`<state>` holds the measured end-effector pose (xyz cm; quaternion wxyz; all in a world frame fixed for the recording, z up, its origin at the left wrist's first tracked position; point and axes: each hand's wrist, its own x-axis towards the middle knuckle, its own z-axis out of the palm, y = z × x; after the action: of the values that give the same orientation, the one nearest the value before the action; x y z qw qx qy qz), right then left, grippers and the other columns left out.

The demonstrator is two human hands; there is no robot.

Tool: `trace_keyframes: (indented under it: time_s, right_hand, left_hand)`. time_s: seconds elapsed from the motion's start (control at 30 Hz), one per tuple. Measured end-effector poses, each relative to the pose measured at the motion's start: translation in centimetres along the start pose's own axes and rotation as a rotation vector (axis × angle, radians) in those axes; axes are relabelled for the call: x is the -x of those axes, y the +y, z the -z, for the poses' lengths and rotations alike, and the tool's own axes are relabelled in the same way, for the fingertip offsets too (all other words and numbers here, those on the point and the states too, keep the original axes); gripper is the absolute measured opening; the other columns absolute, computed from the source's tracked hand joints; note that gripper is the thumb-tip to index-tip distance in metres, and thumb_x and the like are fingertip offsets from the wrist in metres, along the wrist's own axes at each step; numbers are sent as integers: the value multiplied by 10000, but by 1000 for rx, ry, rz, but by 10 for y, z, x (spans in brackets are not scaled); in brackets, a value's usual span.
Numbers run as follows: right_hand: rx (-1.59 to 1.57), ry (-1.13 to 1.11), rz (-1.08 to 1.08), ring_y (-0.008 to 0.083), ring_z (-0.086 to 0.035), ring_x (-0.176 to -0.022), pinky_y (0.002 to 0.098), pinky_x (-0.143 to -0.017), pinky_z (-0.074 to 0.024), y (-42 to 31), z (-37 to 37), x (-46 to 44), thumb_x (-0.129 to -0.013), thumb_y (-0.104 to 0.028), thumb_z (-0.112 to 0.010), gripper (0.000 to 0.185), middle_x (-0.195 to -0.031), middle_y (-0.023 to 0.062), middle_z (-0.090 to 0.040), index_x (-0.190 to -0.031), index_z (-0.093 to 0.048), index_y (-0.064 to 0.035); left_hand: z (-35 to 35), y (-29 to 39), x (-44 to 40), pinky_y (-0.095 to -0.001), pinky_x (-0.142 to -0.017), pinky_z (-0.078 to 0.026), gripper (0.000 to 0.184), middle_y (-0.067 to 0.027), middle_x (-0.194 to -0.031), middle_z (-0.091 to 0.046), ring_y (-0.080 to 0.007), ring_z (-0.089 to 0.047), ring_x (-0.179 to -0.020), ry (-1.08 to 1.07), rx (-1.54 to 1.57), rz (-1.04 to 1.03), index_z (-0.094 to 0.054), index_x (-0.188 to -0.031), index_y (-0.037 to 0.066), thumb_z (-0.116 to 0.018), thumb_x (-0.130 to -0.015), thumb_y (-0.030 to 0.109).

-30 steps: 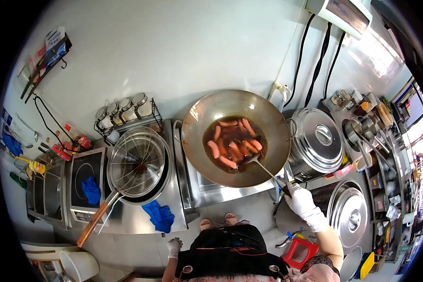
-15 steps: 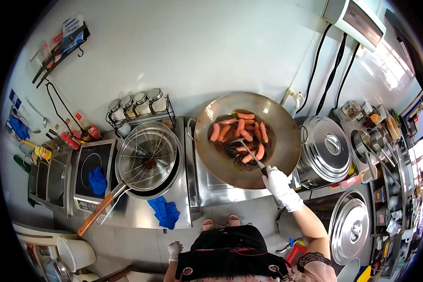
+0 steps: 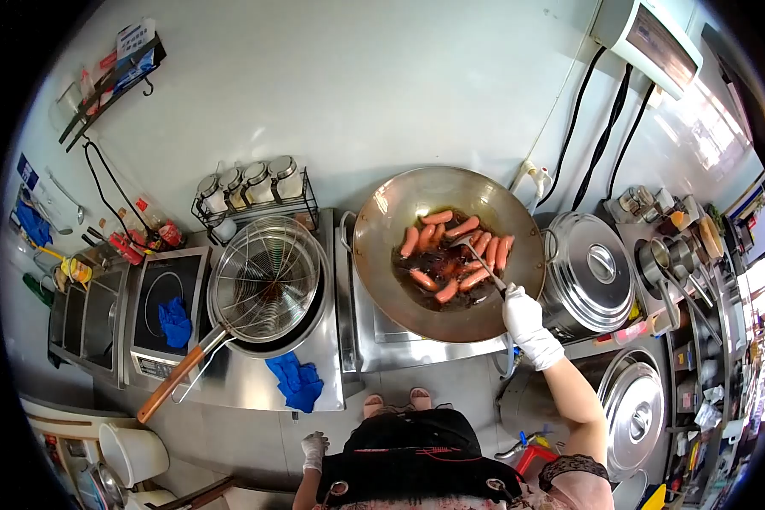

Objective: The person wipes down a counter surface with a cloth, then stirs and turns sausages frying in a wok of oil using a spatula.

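A large metal wok (image 3: 382,280) stands on the stove, with dark liquid and several pink sausages (image 3: 463,227) in it. My right hand (image 3: 524,319), in a white glove, is closed around the handle of a metal spatula (image 3: 486,265) at the wok's front right rim. The spatula's head is among the sausages in the liquid. Low beside my body, away from the counter, hangs my left hand (image 3: 315,445), also gloved. It touches nothing that I can see, and its fingers are too small to read clearly.
Left of the wok, a strainer (image 3: 268,272) with a wooden handle lies across a pot. Blue cloths (image 3: 296,382) lie on the counter and cooktop. Behind is a rack of jars (image 3: 257,181). Lidded steel pots (image 3: 601,263) stand at the right, near a red stool (image 3: 535,459).
The spatula and my right hand went forward and left, then back to the right. The sausages have shifted around in the liquid. My left hand stays low at my side.
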<state>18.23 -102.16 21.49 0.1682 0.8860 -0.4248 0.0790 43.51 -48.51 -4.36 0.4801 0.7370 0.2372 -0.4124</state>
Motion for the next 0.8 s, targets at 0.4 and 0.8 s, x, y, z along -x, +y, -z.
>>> trace_keyframes:
  time_s: [0.4,0.8]
  right_hand:
    - [-286,-209,59,286,-627,-623,385,-523,-502,16,81,68,-775,-123,-610,125,-720,151,-594,-831,-547,-31]
    - [-480,-120,46,319,-634,-630,404,-564,-519,-42,29,2,-755,-196,-658,256,-725,156,-599,-911,-565,-15]
  left_hand:
    - [-12,16,-6,-286,-349,-345,149,-105,-581,-556,-197,-515,-418,-14,7,41,-582,-855,1,-533,-860,141]
    - [4,5,-29,-298,-352,-357,143,-101,-584,-557,-205,-525,-424,-102,66,74,-579,-875,4,-544,-862,142]
